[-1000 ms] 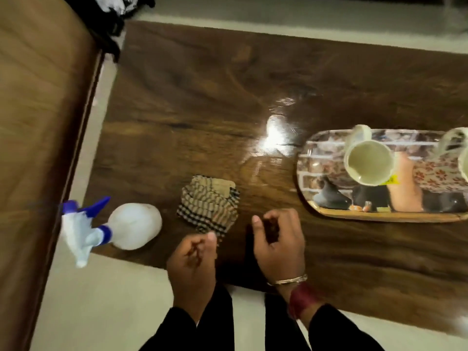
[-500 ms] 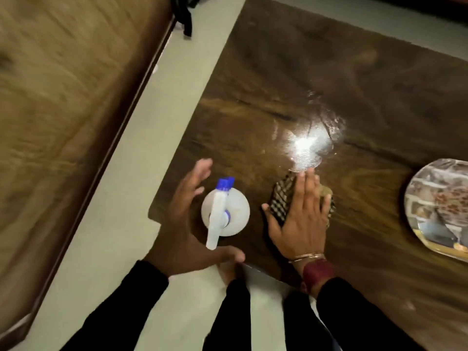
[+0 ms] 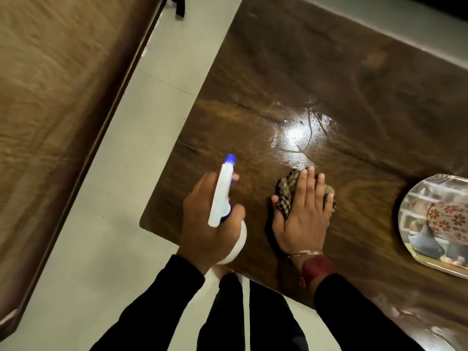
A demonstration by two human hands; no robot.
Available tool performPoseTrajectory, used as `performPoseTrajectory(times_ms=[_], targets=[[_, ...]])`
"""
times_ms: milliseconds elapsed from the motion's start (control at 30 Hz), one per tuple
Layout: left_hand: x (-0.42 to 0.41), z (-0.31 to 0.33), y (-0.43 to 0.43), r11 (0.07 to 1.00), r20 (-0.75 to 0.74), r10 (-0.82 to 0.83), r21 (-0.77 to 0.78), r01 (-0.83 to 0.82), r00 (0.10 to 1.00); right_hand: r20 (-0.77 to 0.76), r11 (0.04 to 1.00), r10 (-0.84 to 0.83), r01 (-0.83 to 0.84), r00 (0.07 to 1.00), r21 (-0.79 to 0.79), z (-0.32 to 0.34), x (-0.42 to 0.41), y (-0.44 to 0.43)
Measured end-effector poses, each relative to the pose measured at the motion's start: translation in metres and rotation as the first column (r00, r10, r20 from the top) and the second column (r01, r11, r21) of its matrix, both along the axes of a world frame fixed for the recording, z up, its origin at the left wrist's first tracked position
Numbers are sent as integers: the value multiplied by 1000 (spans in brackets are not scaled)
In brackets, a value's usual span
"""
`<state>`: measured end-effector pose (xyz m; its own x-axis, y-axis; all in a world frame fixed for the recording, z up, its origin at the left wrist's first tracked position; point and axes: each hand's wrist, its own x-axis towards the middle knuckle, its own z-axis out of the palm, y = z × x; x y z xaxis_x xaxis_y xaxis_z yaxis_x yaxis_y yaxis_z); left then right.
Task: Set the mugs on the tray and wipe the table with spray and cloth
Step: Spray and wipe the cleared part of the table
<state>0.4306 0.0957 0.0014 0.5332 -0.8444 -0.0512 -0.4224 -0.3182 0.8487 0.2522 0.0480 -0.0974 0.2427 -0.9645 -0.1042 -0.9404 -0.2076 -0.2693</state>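
Left hand (image 3: 202,224), lower centre of frame, is closed round the neck of a white bottle (image 3: 222,196). Its fingers (image 3: 235,177) curl past the trigger side and the thumb wraps the near side. The blue nozzle tip points toward the top of the frame. The bottle's body shows below the palm, over the near corner of the surface (image 3: 329,84); cannot tell whether it is lifted or what is inside. Right hand (image 3: 304,214), just right of the bottle, lies flat with fingers (image 3: 302,183) straight and together, pressing a checked cloth (image 3: 286,196) onto the wood. The cloth is bunched, showing past the thumb side and the fingertips. A bright glare (image 3: 293,135) with wet-looking streaks sits just above the cloth. Tray (image 3: 405,219), at the right edge and cut off by the frame, is glossy and rests on the surface well apart from the hands. On it is a red-flowered rounded shape (image 3: 450,219); cannot tell whether this is a mug's side or the tray's print. A thin bangle (image 3: 304,254) circles the right wrist. Both sleeves are black. Pale floor (image 3: 101,249) at left.
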Motion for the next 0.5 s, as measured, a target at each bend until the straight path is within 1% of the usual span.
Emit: performPoseTrajectory(times_ms=[33,67,100,167,233,267,300,367,433,467,500], targets=[[0,-3,1,1000,50,11,8,-11,999,4,1000,-10,10,1000,-7,-1,5,-17],[0,-4,0,1000,40,20,23,-21,999,-5,1000,-13,13,1000,-11,-2,13,-38],[-2,-3,-2,996,8,38,86,-38,999,-18,1000,-11,11,1000,-17,-3,24,-62],[-4,-9,-5,968,30,85,236,-89,996,-17,999,21,-22,1000,-24,-4,53,-104],[-2,-9,-7,901,-17,91,427,-75,996,-8,996,85,-85,996,-18,-5,87,-128],[0,-10,-10,879,-64,84,474,-44,994,-4,991,135,-135,991,-15,-5,100,-129],[2,-11,-11,876,-99,73,483,-16,992,-6,979,205,-206,979,-9,-5,107,-125],[3,-7,-20,883,-122,60,470,4,991,-22,914,407,-407,913,9,-3,99,-103],[3,-4,-29,887,-105,38,461,14,994,-37,799,602,-601,798,15,2,65,-81],[3,0,-32,878,-87,30,479,15,996,-58,756,654,-654,754,21,2,44,-75],[4,0,-35,863,-78,29,505,15,997,-85,744,667,-667,740,32,2,26,-76]])
